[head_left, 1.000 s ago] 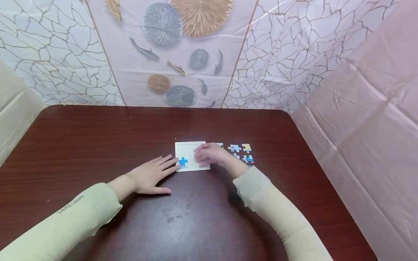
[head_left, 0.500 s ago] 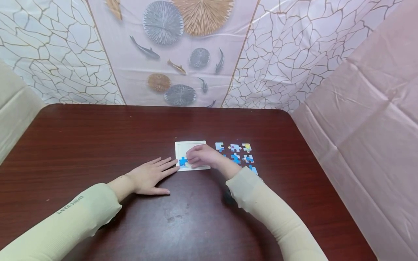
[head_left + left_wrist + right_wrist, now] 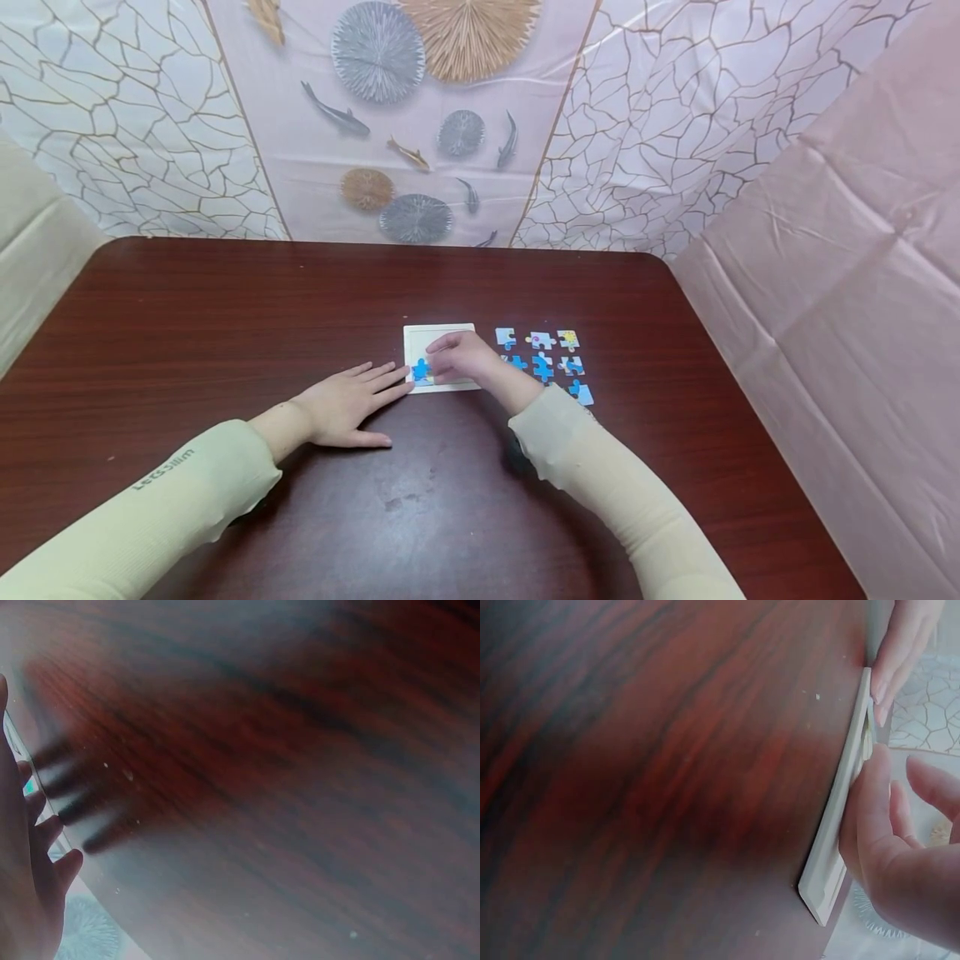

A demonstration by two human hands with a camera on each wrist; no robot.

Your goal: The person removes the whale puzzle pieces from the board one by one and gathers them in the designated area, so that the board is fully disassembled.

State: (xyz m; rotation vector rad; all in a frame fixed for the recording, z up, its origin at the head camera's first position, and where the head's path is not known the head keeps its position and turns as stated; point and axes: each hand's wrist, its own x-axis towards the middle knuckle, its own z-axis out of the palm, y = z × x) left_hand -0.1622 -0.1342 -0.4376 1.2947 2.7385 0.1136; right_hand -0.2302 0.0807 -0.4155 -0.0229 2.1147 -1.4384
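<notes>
A white puzzle tray (image 3: 441, 327) lies on the brown table, with a blue puzzle piece (image 3: 420, 370) in its near left corner. My left hand (image 3: 348, 406) is spread flat on the table, fingertips at the tray's left edge. Over the tray, my right hand (image 3: 467, 358) bends its fingers down beside the blue piece, holding a puzzle piece low against the tray floor. That piece is mostly hidden by the fingers. In the right wrist view, the right thumb and fingers (image 3: 874, 795) reach over the tray's raised rim (image 3: 832, 825), and a pale piece edge (image 3: 868, 742) shows at the tip.
Several loose puzzle pieces (image 3: 542, 365) lie in rough rows to the right of the tray, partly behind the right forearm. The dark wooden table (image 3: 420, 517) meets a patterned cloth wall (image 3: 420, 167) at the back and a plain cloth at the right.
My right hand has moved left across the tray to the blue piece and lingers there. More loose pieces show from behind its forearm. The left hand stays still.
</notes>
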